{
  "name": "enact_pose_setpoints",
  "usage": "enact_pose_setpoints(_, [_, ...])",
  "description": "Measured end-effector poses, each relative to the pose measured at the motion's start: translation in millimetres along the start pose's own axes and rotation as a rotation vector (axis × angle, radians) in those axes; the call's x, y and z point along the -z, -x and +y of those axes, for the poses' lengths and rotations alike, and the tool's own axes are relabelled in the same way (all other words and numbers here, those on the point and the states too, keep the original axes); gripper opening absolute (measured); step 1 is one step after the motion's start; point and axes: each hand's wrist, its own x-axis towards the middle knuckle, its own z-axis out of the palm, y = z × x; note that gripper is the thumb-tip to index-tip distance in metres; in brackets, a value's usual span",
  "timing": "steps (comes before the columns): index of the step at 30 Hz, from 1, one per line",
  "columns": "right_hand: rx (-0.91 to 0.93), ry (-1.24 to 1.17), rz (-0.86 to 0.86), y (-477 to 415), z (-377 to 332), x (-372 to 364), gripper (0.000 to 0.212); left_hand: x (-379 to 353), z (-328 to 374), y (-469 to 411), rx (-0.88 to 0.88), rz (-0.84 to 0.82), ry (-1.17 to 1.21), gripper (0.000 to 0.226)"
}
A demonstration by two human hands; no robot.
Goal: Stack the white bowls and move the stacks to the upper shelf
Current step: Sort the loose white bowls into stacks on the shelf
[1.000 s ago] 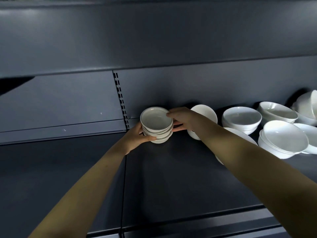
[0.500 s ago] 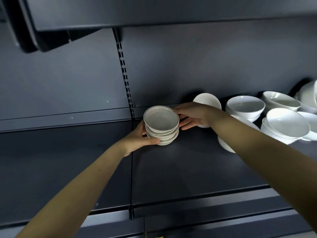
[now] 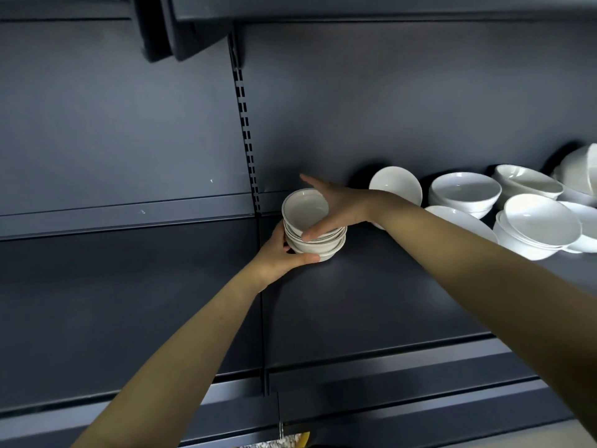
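Observation:
A stack of small white bowls [image 3: 305,210] stands on the dark shelf [image 3: 371,295] near the slotted upright. My left hand [image 3: 281,253] cups the stack's lower left side, thumb along the bottom bowl. My right hand [image 3: 334,206] lies over the stack's right rim, its thumb against the front of the bowls and its fingers spread out behind them. The upper shelf [image 3: 355,8] runs across the top of the view, seen from below.
Several larger white bowls [image 3: 465,192] sit and lean at the right end of the same shelf, one tipped on edge [image 3: 395,185] just behind my right wrist. A slotted upright [image 3: 247,137] splits the back panel. Shelf brackets [image 3: 168,33] hang at the top left.
The camera has tilted up, showing more of the upper shelf's underside. My right hand has shifted from the stack's far side onto its rim, fingers now spread. My left hand holds as before.

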Motion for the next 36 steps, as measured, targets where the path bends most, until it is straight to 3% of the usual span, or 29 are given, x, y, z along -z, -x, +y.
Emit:
enact_pose_setpoints(3, [0.002,0.149,0.027,-2,-7,0,0.125,1,-1,-2,0.004,-0.009,0.044,0.088])
enact_pose_setpoints(11, [-0.040,0.228,-0.042,-4,-14,6,0.105,3,0,-2,-0.034,-0.014,0.034,0.077])
enact_pose_setpoints(19, [-0.068,0.376,-0.057,-5,-22,9,0.125,3,-2,-2,-0.042,-0.011,0.047,0.078])
enact_pose_setpoints(26, [-0.075,0.402,-0.006,-6,-22,-1,0.110,2,-3,-2,-0.030,-0.009,0.041,0.084])
enact_pose_setpoints(31, [-0.079,0.359,-0.010,-4,-22,3,0.123,2,-4,-3,-0.017,0.002,0.041,0.084])
enact_pose_setpoints(36, [-0.063,0.303,0.057,-6,-18,-5,0.114,2,-5,-5,-0.009,0.008,0.029,0.085])
